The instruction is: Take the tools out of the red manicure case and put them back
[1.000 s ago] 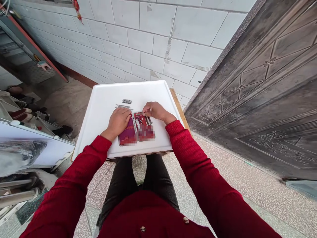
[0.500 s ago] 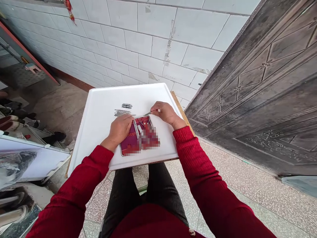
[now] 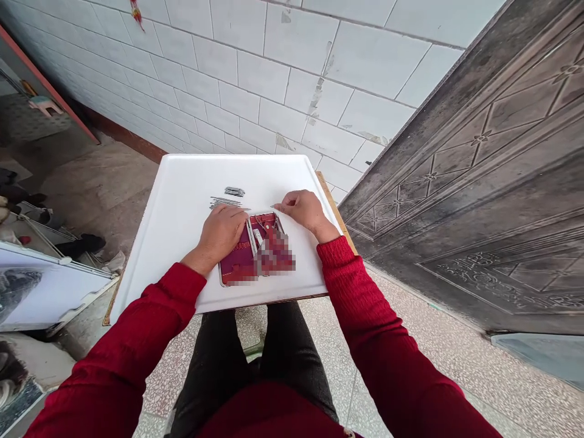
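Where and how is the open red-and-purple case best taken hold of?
Probably by the right outer rim of the open case, coming from the right: it lies flat, that rim is uncovered beside the white tabletop, while the left hand covers part of the purple half.

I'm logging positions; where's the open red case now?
In the head view, left of centre, the open red case lies on the white tabletop, with the left hand partly over its left half and the right hand by its far right corner.
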`<state>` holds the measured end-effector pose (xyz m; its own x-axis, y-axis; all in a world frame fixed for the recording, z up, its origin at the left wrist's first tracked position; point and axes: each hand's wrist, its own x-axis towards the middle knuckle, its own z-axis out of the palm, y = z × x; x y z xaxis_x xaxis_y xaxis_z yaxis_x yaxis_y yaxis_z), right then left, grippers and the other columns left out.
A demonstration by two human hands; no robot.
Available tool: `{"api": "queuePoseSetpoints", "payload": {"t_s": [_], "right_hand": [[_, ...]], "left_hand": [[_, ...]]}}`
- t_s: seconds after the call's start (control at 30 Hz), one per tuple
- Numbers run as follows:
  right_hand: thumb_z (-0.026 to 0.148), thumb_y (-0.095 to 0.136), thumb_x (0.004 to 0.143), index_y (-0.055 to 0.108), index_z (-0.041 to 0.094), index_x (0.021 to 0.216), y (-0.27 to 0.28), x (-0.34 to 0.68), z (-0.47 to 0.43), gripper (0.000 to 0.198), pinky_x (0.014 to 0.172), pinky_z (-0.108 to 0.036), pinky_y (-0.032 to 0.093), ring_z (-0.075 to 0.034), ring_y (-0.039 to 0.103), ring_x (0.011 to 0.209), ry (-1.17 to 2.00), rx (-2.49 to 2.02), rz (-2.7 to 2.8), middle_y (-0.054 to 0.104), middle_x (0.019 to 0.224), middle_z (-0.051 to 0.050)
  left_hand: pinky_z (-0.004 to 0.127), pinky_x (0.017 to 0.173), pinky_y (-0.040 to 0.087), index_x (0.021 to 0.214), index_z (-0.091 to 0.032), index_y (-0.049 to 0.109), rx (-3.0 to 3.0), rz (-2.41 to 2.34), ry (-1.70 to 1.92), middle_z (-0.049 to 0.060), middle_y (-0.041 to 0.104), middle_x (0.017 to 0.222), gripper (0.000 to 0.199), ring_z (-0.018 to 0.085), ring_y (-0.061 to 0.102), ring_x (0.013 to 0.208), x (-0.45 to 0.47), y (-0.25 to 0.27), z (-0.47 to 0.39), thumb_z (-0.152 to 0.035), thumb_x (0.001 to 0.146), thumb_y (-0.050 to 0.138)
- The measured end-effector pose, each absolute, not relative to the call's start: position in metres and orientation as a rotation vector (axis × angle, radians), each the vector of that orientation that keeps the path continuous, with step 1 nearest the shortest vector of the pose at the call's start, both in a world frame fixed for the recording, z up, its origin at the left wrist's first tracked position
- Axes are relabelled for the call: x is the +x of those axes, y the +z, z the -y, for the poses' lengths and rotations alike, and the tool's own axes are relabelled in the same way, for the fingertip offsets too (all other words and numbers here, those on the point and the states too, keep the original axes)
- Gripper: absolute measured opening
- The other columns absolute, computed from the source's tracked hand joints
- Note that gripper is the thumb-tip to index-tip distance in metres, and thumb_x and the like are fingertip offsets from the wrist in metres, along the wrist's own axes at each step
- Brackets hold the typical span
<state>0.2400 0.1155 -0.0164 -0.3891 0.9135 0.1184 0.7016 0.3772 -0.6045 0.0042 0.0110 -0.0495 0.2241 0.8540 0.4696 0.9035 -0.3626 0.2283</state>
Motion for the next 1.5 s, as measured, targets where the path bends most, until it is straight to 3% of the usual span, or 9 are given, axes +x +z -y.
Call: {"api": "queuePoseSetpoints", "payload": {"t_s": [0.17, 0.4, 0.73, 0.97, 1.3, 1.4, 1.5], "right_hand": [[0.041, 0.080, 0.085, 0.071, 0.021, 0.069, -0.015, 0.229, -0.112, 0.028, 0.060, -0.030, 0.037, -0.017, 0.057, 0.065, 0.593, -1.528, 2.379, 0.069, 0.070, -0.001], [0.029, 0.069, 0.090, 0.071, 0.021, 0.068, -0.016, 0.224, -0.108, 0.023, 0.066, -0.032, 0.040, -0.019, 0.059, 0.067, 0.387, -1.438, 2.433, 0.071, 0.072, -0.003], [0.029, 0.061, 0.093, 0.056, 0.023, 0.057, -0.021, 0.232, -0.125, 0.037, 0.071, -0.030, 0.048, -0.017, 0.058, 0.055, 0.650, -1.467, 1.833, 0.060, 0.050, 0.001], [0.024, 0.065, 0.092, 0.053, 0.023, 0.055, -0.020, 0.245, -0.138, 0.039, 0.068, -0.030, 0.041, -0.017, 0.056, 0.059, 0.440, -1.613, 1.888, 0.064, 0.057, -0.001], [0.034, 0.068, 0.094, 0.067, 0.021, 0.077, -0.024, 0.236, -0.132, 0.021, 0.068, -0.031, 0.040, -0.019, 0.059, 0.069, 0.460, -1.639, 1.977, 0.069, 0.072, -0.002], [0.031, 0.070, 0.090, 0.066, 0.021, 0.076, -0.022, 0.236, -0.126, 0.017, 0.066, -0.030, 0.039, -0.018, 0.057, 0.069, 0.452, -1.565, 1.948, 0.067, 0.071, -0.001], [0.031, 0.069, 0.089, 0.063, 0.021, 0.073, -0.019, 0.233, -0.116, 0.020, 0.065, -0.029, 0.039, -0.015, 0.052, 0.064, 0.636, -1.362, 1.962, 0.061, 0.066, 0.002]], "left_hand": [[0.051, 0.109, 0.051, 0.101, -0.022, 0.077, -2.398, 1.696, -0.795, 0.009, 0.080, 0.114, 0.037, 0.028, 0.072, 0.110, 0.006, -0.048, -0.010, -0.021, 0.104, 0.040], [0.050, 0.106, 0.052, 0.094, -0.022, 0.075, -2.403, 1.725, -0.756, 0.010, 0.079, 0.108, 0.035, 0.029, 0.071, 0.106, 0.010, -0.045, -0.008, -0.019, 0.103, 0.041], [0.049, 0.101, 0.055, 0.095, -0.020, 0.075, -2.395, 1.669, -0.744, 0.010, 0.080, 0.109, 0.034, 0.028, 0.073, 0.104, 0.006, -0.049, -0.010, -0.018, 0.104, 0.042], [0.048, 0.100, 0.056, 0.095, -0.019, 0.075, -2.377, 1.642, -0.762, 0.010, 0.081, 0.110, 0.035, 0.027, 0.074, 0.103, 0.006, -0.050, -0.010, -0.017, 0.104, 0.041], [0.050, 0.100, 0.056, 0.099, -0.019, 0.078, -2.358, 1.660, -0.782, 0.011, 0.081, 0.114, 0.034, 0.029, 0.074, 0.106, 0.006, -0.051, -0.012, -0.021, 0.104, 0.044], [0.049, 0.101, 0.056, 0.099, -0.019, 0.078, -2.361, 1.660, -0.778, 0.011, 0.081, 0.116, 0.035, 0.029, 0.074, 0.106, 0.006, -0.051, -0.012, -0.020, 0.104, 0.043], [0.049, 0.101, 0.056, 0.101, -0.018, 0.077, -2.361, 1.660, -0.778, 0.011, 0.081, 0.117, 0.034, 0.029, 0.074, 0.108, 0.007, -0.050, -0.010, -0.020, 0.104, 0.043]]}}
